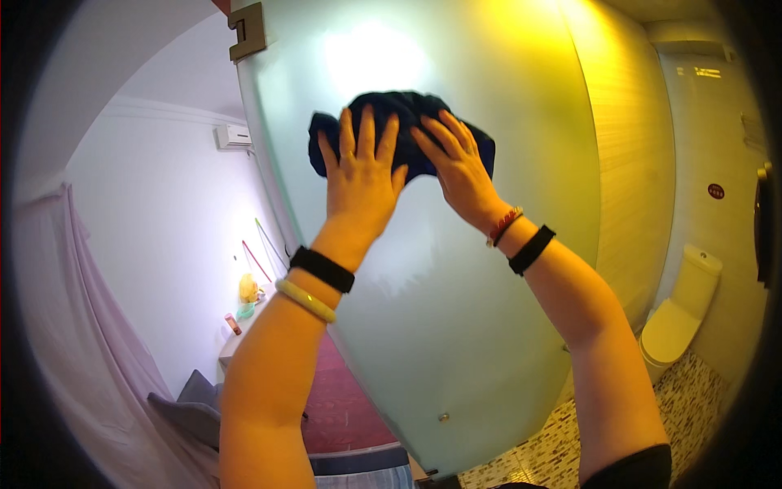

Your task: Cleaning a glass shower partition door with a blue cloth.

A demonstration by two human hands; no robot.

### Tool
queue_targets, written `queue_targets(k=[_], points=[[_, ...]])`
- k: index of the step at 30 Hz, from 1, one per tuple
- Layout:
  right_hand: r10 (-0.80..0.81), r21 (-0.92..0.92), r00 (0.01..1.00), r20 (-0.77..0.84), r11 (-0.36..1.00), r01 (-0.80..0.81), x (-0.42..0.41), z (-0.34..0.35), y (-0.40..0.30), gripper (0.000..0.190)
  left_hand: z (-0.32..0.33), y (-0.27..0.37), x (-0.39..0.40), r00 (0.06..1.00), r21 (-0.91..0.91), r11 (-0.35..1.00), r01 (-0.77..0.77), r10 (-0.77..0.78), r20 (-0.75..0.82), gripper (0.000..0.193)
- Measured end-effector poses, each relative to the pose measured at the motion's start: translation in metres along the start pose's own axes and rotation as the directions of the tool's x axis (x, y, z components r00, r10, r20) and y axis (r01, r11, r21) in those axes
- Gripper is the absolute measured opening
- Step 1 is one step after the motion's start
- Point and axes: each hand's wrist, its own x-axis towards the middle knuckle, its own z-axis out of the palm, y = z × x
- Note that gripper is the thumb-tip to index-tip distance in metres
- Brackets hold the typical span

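My left hand [361, 177] lies with spread fingers on a dark cloth [406, 113], pressing it flat against a frosted glass door [427, 330]. To its right my right hand [461, 165] rests on the same cloth, its fingers angled up and to the left. The cloth is bunched and spreads out past both hands, high on the glass. Neither hand shows fingers curled round the cloth; both hold it by pressure against the pane.
A metal hinge [247, 32] sits at the door's upper left edge. A toilet [679, 312] stands at the right on a mosaic floor. Left of the door are a grey chair [192, 409], a pale pink curtain [91, 293] and a table [229, 348] with small items.
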Motion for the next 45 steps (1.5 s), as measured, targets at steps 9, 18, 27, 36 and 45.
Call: queue_targets(k=[9,18,27,36,45], points=[[0.009,-0.022,0.988,0.152,1.0,-0.006,-0.106,-0.012,-0.007,0.053,0.018,0.055,-0.066,0.988,-0.055,0.997,-0.052,0.059,0.142,0.072],[-0.098,0.033,0.993,0.059,0.995,0.096,-0.037,-0.016,0.049,0.059,0.023,0.056,0.002,0.997,0.088,0.995,0.043,-0.048,0.062,0.07],[-0.151,-0.084,0.979,-0.136,0.987,0.14,0.089,-0.019,0.137,0.053,0.043,0.034,0.144,0.979,0.207,0.962,0.179,-0.154,-0.132,0.061],[-0.144,0.001,0.966,-0.217,0.989,0.147,0.088,-0.011,0.154,0.051,0.065,0.045,0.15,0.962,0.293,0.922,0.254,-0.209,-0.177,0.058],[-0.183,0.049,0.974,-0.132,0.98,0.191,0.024,-0.026,0.153,0.055,0.067,0.093,0.097,0.975,0.273,0.939,0.207,-0.176,-0.135,0.062]])
